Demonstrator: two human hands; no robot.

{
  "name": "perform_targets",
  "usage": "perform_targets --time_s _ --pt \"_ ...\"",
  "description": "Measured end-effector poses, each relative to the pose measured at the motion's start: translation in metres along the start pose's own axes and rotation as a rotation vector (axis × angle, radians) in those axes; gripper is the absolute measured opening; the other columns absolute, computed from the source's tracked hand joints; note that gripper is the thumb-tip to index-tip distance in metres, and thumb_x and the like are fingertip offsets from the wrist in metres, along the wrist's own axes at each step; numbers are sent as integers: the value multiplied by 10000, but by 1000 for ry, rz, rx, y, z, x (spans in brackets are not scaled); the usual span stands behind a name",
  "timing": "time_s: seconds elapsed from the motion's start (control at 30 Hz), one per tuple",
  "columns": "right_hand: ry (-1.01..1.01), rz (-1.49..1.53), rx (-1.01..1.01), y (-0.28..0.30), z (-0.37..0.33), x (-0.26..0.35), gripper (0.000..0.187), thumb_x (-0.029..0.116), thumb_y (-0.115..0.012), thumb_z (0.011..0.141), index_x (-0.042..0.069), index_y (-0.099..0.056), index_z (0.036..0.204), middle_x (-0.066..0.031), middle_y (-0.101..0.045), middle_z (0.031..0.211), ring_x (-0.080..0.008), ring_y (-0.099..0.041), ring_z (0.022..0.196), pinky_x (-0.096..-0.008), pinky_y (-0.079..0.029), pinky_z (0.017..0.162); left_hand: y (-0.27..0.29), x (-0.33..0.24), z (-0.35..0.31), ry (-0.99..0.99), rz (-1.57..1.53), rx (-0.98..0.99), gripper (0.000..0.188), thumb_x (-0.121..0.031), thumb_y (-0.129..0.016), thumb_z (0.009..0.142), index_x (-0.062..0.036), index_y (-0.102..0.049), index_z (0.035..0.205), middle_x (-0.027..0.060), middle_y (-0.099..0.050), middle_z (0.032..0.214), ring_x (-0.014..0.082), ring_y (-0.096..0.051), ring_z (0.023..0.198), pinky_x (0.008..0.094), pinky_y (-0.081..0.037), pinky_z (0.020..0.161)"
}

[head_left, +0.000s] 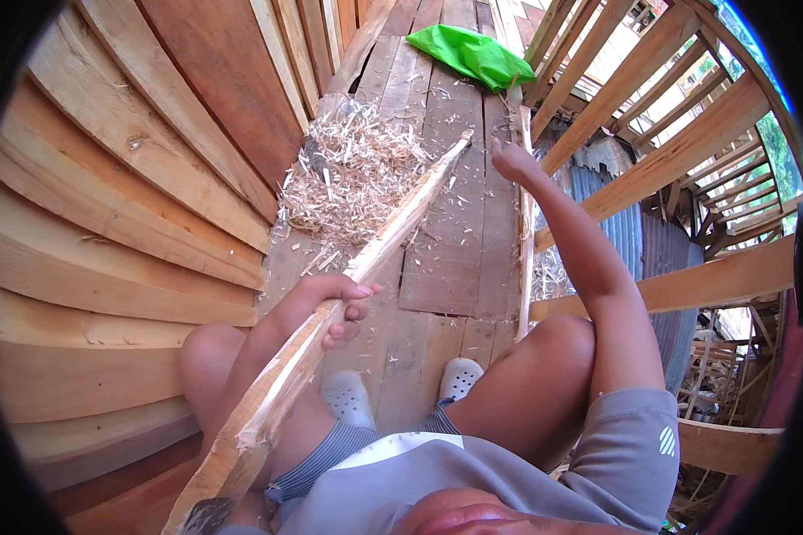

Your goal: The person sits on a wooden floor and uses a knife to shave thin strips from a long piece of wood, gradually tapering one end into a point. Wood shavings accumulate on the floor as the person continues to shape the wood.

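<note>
A long, rough-hewn wooden pole [388, 239] runs slantwise from the lower left up to the middle of the floor. Its far tip is narrow, and its near end is thicker with a dark patch. My left hand [335, 303] is closed around the pole near its middle, fingers curled about its right side. My right arm stretches forward along the railing side. At its end my right hand [515, 162] is closed, a little to the right of the pole's far tip and apart from it. What those fingers hold, if anything, is too small to make out.
Curly wood shavings [352, 174] lie heaped on the plank floor [442, 276] beside the plank wall [125, 241]. A bright green plastic bag [473, 58] lies at the far end. Along the right runs a slatted wooden railing [656, 134], with corrugated metal sheets [620, 232] beyond it.
</note>
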State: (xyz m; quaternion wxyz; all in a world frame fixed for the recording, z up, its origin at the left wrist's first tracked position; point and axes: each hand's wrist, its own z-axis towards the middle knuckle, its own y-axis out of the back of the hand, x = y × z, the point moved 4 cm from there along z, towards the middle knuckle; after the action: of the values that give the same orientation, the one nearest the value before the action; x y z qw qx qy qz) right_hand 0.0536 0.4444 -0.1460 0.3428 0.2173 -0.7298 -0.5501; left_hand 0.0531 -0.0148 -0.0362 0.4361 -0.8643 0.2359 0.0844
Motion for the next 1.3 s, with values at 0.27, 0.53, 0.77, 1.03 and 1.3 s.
perform_targets --time_s 0.27,0.53,0.77,1.03,1.3 --pt "249 452 462 -7 -50 78 406 445 -572 940 44 -587 882 -3 -485 622 -92 -437 468 -279 -355 407 -5 -10 -5 -271 319 -162 327 -212 -635 844 -2 -544 1076 107 -605 955 282 -647 967 283 -562 682" --pt "392 538 499 -25 -52 91 338 387 -617 932 50 -644 912 27 -522 643 -59 -402 477 -240 -307 413 27 -27 31 -83 146 -102 381 -190 -670 853 -9 -489 1134 109 -576 944 149 -554 623 221 -454 490" --pt "27 643 571 -39 -71 94 627 645 -553 869 24 -612 930 50 -374 548 -67 -301 422 -263 -219 391 26 -33 44 8 59 13 474 -483 -433 969 -36 -468 1124 23 -464 774 86 -402 515 220 -355 419" --pt "-334 1204 763 -55 -105 137 512 609 -537 868 146 -417 686 84 -216 538 -49 -173 401 -248 -126 379 29 -35 46 92 -53 48 543 -518 -362 980 -14 -486 1143 79 -527 817 173 -522 588 304 -473 501" --pt "-392 1284 850 -44 -117 157 458 528 -514 890 168 -367 650 84 -215 524 -52 -174 393 -257 -123 372 13 -54 39 -68 85 -177 581 -508 -392 959 30 -508 1145 171 -616 948 293 -649 790 405 -564 630"
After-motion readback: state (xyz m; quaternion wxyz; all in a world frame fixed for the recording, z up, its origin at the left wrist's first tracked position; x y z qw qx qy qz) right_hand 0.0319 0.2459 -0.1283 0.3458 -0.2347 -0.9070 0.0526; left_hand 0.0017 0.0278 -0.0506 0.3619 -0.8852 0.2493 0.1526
